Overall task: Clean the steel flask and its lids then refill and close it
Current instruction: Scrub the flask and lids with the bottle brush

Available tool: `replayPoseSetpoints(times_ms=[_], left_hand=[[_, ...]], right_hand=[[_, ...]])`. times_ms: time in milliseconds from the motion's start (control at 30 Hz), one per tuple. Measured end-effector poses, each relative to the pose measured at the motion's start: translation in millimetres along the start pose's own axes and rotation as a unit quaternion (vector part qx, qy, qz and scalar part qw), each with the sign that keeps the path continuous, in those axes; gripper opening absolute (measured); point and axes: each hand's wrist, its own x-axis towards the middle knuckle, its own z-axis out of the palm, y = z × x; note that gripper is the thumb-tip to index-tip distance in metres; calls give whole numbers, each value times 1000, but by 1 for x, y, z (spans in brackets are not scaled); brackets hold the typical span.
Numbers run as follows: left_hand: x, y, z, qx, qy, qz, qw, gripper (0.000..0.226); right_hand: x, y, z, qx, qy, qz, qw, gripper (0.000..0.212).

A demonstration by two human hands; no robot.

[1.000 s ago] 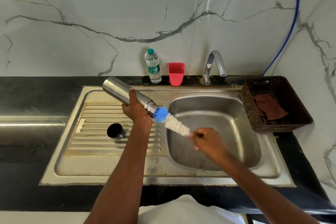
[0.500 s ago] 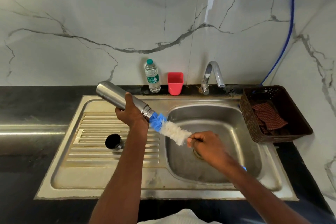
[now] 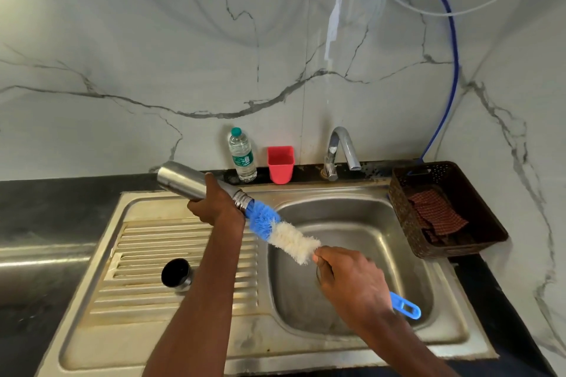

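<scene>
Flask [image 3: 186,182] is held tilted over the seam between draining board [image 3: 171,254] and sink [image 3: 352,254], mouth angled down toward the basin, probably so drips land in there. Left hand [image 3: 216,206] is wrapped tight around its body near the threaded neck, which steadies it against the scrubbing. Right hand [image 3: 352,281] grips the brush [image 3: 283,231] just behind the bristles, blue tip at the mouth, guessing for better control. One lid [image 3: 177,274] sits on the draining board, out of the way. Water bottle [image 3: 242,154] by the red cup [image 3: 281,164] has a green label but I can't read any of it, too small
</scene>
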Motion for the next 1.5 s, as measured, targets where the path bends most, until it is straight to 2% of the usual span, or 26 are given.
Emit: replayPoseSetpoints(times_ms=[133, 233, 333, 400, 533, 600, 633, 700, 733, 767, 867, 900, 967, 1100, 1167, 1267, 1367, 1500], left_hand=[[10, 10, 0, 1, -25, 38, 999, 66], [17, 14, -4, -6, -86, -1, 996, 63], [17, 12, -12, 31, -116, -39, 992, 55], [17, 9, -18, 38, -140, -74, 987, 49], [6, -3, -30, 12, -245, -189, 951, 54], [-4, -11, -35, -16, -284, -201, 937, 52], [-9, -14, -38, -28, -299, -202, 932, 55], [-16, -15, -44, -52, -320, -191, 927, 88], [-16, -15, -46, -63, -325, -187, 925, 103], [-16, -15, -47, -79, -322, -184, 925, 106], [-23, -12, -42, -101, -299, -185, 931, 66], [-26, -13, -40, -103, -286, -188, 934, 64], [-33, -19, -42, -94, -271, -181, 941, 77], [-49, -32, -47, -22, -290, -102, 951, 82], [-51, -28, -42, -39, -292, -70, 953, 82], [-39, -13, -34, -85, -272, -72, 956, 80], [-37, -9, -35, -60, -319, -57, 944, 76], [-49, -15, -42, 20, -401, -13, 916, 82]], right_hand=[[-3, 20, -2, 11, -21, 54, 998, 19], [-3, 31, -4, 11, -25, 87, 996, 20], [-2, 35, -7, 35, -6, 113, 993, 16], [-1, 34, -7, 60, 15, 101, 993, 16], [3, 20, -3, 84, 6, -5, 996, 68], [6, 11, 1, 101, 18, -29, 994, 71], [7, 9, 4, 124, 37, -35, 991, 69], [5, 3, 9, 160, 72, -34, 984, 70], [3, 1, 11, 148, 87, -34, 985, 73], [-1, -1, 13, 110, 104, -40, 988, 77], [-14, -10, 17, -29, 114, -38, 992, 90], [-14, -15, 16, -44, 96, -29, 994, 90], [-6, -26, 6, -15, 45, 5, 999, 83], [28, -40, -18, 35, 31, 63, 997, 72], [34, -39, -30, 23, 26, 63, 997, 68], [7, -35, -32, -25, 22, 22, 999, 67], [4, -36, -32, -39, 25, 2, 999, 64], [46, -36, -50, -94, 15, 36, 995, 46]])
